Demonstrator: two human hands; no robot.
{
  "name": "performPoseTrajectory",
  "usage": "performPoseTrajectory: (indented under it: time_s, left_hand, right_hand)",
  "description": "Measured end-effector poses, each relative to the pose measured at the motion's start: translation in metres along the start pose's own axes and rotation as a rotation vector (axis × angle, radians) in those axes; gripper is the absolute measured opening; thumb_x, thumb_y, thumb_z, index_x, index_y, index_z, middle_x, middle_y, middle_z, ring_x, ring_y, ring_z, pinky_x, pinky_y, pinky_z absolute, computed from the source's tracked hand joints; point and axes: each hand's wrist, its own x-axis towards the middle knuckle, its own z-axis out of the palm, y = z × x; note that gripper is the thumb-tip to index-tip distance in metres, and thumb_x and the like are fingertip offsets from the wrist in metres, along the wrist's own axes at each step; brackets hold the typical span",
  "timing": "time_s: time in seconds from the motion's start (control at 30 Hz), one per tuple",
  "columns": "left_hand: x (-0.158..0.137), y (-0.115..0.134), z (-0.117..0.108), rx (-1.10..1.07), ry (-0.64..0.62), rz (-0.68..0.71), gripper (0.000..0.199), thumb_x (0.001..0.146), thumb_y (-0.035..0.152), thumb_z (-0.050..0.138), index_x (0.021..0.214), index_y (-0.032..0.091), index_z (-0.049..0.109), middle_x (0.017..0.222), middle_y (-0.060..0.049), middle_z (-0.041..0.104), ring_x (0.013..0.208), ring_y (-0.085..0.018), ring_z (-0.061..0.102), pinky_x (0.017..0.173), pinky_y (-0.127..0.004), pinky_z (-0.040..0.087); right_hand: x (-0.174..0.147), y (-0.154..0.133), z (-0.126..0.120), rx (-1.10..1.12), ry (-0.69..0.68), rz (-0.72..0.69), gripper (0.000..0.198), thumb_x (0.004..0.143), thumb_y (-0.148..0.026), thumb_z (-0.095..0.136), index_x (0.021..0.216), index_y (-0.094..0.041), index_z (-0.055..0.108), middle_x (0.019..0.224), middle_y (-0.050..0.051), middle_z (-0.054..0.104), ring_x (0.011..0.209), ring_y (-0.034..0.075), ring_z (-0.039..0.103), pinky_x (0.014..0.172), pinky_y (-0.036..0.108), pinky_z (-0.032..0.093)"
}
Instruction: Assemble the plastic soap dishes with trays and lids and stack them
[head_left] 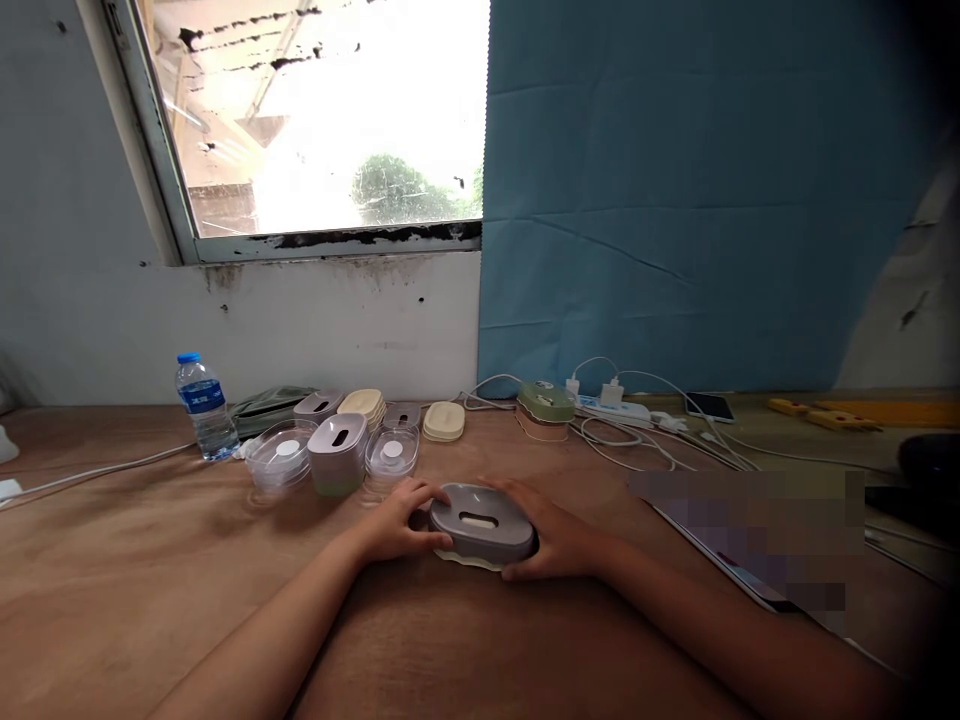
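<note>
Between my two hands, on the table in front of me, is a grey oval lid (pixel 491 502) with a slot in its middle. Below its near side shows the wavy edge of a cream-coloured piece (pixel 469 562). My left hand (pixel 399 524) grips the lid's left end, thumb low at the near side and fingers over the top. Around the right end curls my right hand (pixel 553 530), its thumb at the near lower edge. Farther back stand a lilac tissue box (pixel 337 450) with a slotted top and clear plastic containers (pixel 281 450).
A water bottle (pixel 202 405) stands back left near a dark green pouch (pixel 270 408). Cream lids (pixel 363 404) are stacked behind the containers. A green-lidded box (pixel 546 403), a power strip (pixel 615 408) and cables lie back right. A blurred-out flat device (pixel 742 540) lies near my right forearm.
</note>
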Motion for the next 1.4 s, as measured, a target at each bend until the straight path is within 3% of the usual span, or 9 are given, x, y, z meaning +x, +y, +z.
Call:
performPoseTrajectory:
  time_s: [0.23,0.37,0.47,0.73,0.87,1.03,1.2,1.3,1.4]
  left_hand:
    - [-0.003,0.003,-0.003,0.161,-0.014,0.096,0.047,0.066,0.047,0.061,0.107,0.026,0.052,0.113,-0.007,0.045,0.106,-0.024,0.043,0.093,-0.037,0.034]
    - [0.002,-0.009,-0.004,0.3,0.321,0.114,0.033,0.083,0.031,0.043,0.114,0.022,0.046,0.119,-0.009,0.044,0.113,-0.023,0.039,0.097,-0.04,0.029]
    - [0.005,-0.029,-0.008,0.397,0.521,0.067,0.037,0.083,0.014,0.034,0.119,0.016,0.04,0.115,-0.012,0.048,0.109,-0.022,0.043,0.095,-0.041,0.031]
    - [0.002,-0.058,-0.015,0.371,0.497,-0.009,0.034,0.078,0.011,0.042,0.11,0.02,0.047,0.085,-0.006,0.062,0.082,-0.02,0.057,0.078,-0.035,0.043]
    - [0.004,-0.042,-0.014,0.11,0.689,-0.007,0.018,0.079,0.019,0.047,0.096,0.023,0.051,0.087,-0.004,0.061,0.086,-0.019,0.058,0.081,-0.035,0.043]
    - [0.01,-0.013,-0.018,-0.74,1.073,0.071,0.022,0.075,0.028,0.056,0.088,0.024,0.038,0.082,0.003,0.052,0.074,-0.016,0.065,0.076,-0.034,0.048]
    - [0.011,0.005,-0.016,-1.23,0.925,-0.016,0.034,0.07,0.03,0.064,0.087,0.023,0.035,0.08,0.005,0.051,0.073,-0.02,0.066,0.071,-0.035,0.052]
    - [0.011,0.007,-0.009,-1.312,0.839,-0.057,0.036,0.068,0.028,0.066,0.087,0.023,0.036,0.079,0.005,0.051,0.074,-0.019,0.066,0.068,-0.031,0.052]
    - [0.012,0.008,-0.003,-1.317,0.766,-0.081,0.034,0.07,0.031,0.064,0.088,0.023,0.036,0.079,0.005,0.051,0.074,-0.017,0.065,0.065,-0.028,0.052]
  right_hand:
    - [0.0,-0.001,-0.008,-0.114,-0.1,-0.156,0.089,0.058,-0.054,0.067,0.133,-0.026,0.027,0.138,0.012,0.02,0.125,0.032,0.022,0.099,0.045,0.026]
    - [0.0,0.003,-0.008,-0.129,-0.092,-0.195,0.083,0.065,-0.053,0.061,0.133,-0.021,0.026,0.133,0.014,0.03,0.122,0.029,0.029,0.099,0.043,0.027]
    - [0.0,0.006,-0.007,-0.132,-0.083,-0.217,0.081,0.066,-0.053,0.061,0.132,-0.02,0.028,0.132,0.014,0.032,0.12,0.028,0.032,0.098,0.042,0.028]
    - [0.0,0.004,-0.009,-0.119,-0.079,-0.227,0.08,0.065,-0.052,0.061,0.131,-0.019,0.03,0.13,0.014,0.035,0.119,0.028,0.034,0.098,0.041,0.03]
    - [0.0,0.004,-0.009,-0.113,-0.082,-0.221,0.081,0.064,-0.053,0.061,0.131,-0.019,0.03,0.13,0.014,0.035,0.12,0.028,0.033,0.098,0.042,0.029]
    - [0.0,0.006,-0.008,-0.114,-0.101,-0.214,0.082,0.065,-0.052,0.061,0.132,-0.019,0.027,0.133,0.014,0.032,0.122,0.028,0.031,0.099,0.042,0.028]
    - [0.001,0.007,-0.006,-0.141,-0.014,-0.256,0.09,0.062,-0.055,0.062,0.133,-0.018,0.021,0.138,0.016,0.02,0.126,0.031,0.021,0.1,0.046,0.025]
    - [0.001,0.006,-0.002,-0.17,0.127,-0.324,0.093,0.063,-0.058,0.059,0.133,-0.015,0.017,0.139,0.017,0.012,0.129,0.033,0.009,0.101,0.049,0.021]
    - [0.002,0.004,0.003,-0.196,0.269,-0.367,0.081,0.071,-0.051,0.055,0.132,-0.017,0.015,0.137,0.017,0.014,0.129,0.031,0.009,0.102,0.049,0.021]
